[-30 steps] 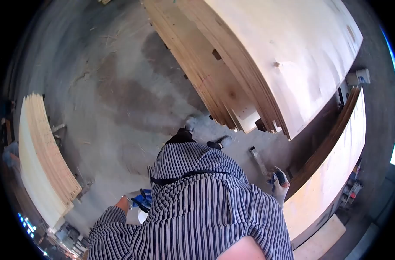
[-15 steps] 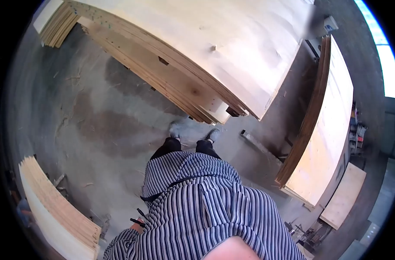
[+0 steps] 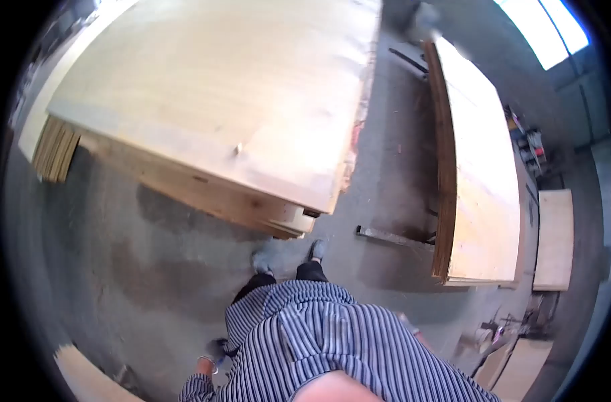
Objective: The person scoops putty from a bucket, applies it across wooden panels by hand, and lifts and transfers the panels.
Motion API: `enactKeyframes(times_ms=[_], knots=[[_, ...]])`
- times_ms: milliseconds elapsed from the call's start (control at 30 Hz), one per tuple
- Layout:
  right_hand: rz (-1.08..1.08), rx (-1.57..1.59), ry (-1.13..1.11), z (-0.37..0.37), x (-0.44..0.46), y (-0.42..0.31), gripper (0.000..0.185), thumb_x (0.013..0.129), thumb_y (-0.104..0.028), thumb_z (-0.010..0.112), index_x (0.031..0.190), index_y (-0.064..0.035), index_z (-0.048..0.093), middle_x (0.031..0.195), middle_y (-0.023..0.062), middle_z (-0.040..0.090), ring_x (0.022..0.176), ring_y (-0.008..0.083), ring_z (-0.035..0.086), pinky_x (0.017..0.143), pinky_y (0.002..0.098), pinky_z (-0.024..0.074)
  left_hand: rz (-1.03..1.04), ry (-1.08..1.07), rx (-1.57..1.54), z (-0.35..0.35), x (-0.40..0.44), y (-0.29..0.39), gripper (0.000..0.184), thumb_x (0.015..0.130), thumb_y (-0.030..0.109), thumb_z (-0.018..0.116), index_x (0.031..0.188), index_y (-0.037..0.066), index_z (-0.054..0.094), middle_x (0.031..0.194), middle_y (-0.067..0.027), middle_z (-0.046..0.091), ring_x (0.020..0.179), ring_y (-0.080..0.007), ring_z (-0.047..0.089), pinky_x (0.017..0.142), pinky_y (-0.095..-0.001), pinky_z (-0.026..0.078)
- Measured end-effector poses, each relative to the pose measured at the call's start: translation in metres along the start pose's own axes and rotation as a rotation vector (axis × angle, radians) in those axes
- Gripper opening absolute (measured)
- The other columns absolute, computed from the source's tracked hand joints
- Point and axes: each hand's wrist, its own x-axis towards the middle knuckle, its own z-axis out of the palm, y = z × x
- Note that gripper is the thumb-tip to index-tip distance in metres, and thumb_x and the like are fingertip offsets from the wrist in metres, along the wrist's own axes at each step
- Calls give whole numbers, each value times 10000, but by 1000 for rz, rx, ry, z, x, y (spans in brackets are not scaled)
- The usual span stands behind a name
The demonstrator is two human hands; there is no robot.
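My left hand [image 3: 216, 348] hangs low beside my striped garment [image 3: 305, 335], smeared by motion. A dark shape covers its fingers; whether this is a glove or a held thing I cannot make out. Something pale rings the wrist. On the other side, my right hand [image 3: 408, 322] shows only as a blur past the garment's edge, its fingers unclear. Ahead of my feet [image 3: 317, 250] stands a large stack of thin wooden sheets [image 3: 211, 87], apart from both hands. A small chip [image 3: 237, 149] lies on its top sheet.
Another sheet stack [image 3: 483, 181] stands to the right, with a metal bar [image 3: 392, 236] jutting out at floor level. More boards lie at far right [image 3: 555, 234] and lower left [image 3: 87, 375]. Stained concrete floor [image 3: 164, 241] stretches between them.
The view has turned, so the big stack sits further left and lower. My right hand has come into sight at my side. My left hand still hangs low, now more blurred.
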Motion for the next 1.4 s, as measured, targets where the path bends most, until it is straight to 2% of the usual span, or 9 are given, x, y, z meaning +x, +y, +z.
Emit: enactKeyframes(times_ms=[100,300,400,700,833,1100,1133,1233,1400], knots=[[-250,322,-16,15,23,-103,207,954,-216,609,1001,-22,663,732,16,614,586,95,545,497,267,445,0,297,120,-71,93,35,429,795,160,692,1205,63,613,1057,-177,652,929,-400,631,853,-459,502],[-675,384,56,61,55,-307,274,965,-204,612,1149,-5,646,893,11,655,765,80,587,681,251,493,1066,856,338,-212,129,297,483,770,227,717,1237,138,631,1286,-104,597,1212,-305,533,1027,-471,391],[-878,338,250,95,74,-375,325,970,-198,604,1228,-2,611,1037,42,671,911,98,605,799,261,500,1230,810,408,-219,134,375,416,764,310,755,1137,139,682,1225,-112,627,1161,-327,564,987,-495,420],[-932,399,478,150,94,-483,440,996,-246,558,1369,-20,504,1255,102,595,1126,134,542,982,262,428,1243,707,530,-222,157,413,389,707,344,786,1087,278,731,1159,12,673,1078,-235,603,881,-434,461],[-882,533,367,182,97,-498,557,1025,-362,426,1394,57,425,1407,242,460,1325,361,409,1117,391,302,1248,703,583,-224,158,413,365,707,315,751,1071,287,737,1138,20,681,1044,-235,620,813,-419,480],[-859,327,415,184,75,-496,601,987,-329,507,1435,42,352,1463,242,364,1356,375,341,1129,409,279,1369,839,550,-223,150,435,204,697,206,727,896,237,762,982,-7,715,830,-242,675,724,-380,552],[-829,350,364,186,78,-495,591,984,-313,515,1434,34,353,1472,243,340,1370,368,318,1134,404,263,1433,689,611,-232,147,428,365,954,261,577,1263,68,570,1213,-148,633,1012,-312,636,786,-446,544],[-818,352,290,191,80,-494,570,990,-312,508,1429,23,366,1447,225,371,1332,349,355,1113,394,289,1396,626,614,-230,145,429,329,947,267,614,1200,63,564,1162,-168,618,985,-316,625,803,-458,538],[-863,318,205,188,76,-480,536,1001,-310,495,1421,6,386,1405,194,422,1269,318,417,1078,378,333,1325,564,523,-201,160,476,274,778,321,687,1023,214,749,1129,-3,693,964,-249,657,890,-410,515]])
